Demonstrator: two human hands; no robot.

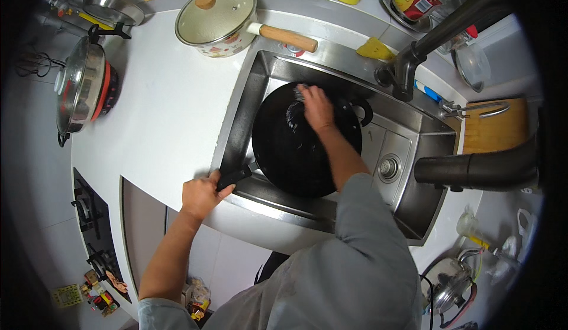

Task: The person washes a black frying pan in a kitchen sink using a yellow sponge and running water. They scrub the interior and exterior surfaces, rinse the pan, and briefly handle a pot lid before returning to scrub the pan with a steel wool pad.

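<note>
A large black wok (301,152) lies in the stainless steel sink (399,126), its dark inside facing up. My left hand (202,197) grips the wok's long black handle (234,178) at the sink's near left rim. Inside the wok, near its far wall, my right hand (317,108) presses a greyish mesh scrubber (300,93), mostly hidden under the fingers. Pale wet streaks (291,117) mark the wok beside these fingers. A small loop handle (364,111) juts from the wok's right side, and the sink drain (389,166) shows further right.
A lidded enamel saucepan (217,24) stands behind the sink, its wooden handle (290,38) reaching over the rim. A black faucet (406,70) and yellow sponge (375,49) are at the back. A thick dark pipe (477,170) overhangs the right side. Leftward sits a lidded pan (80,86).
</note>
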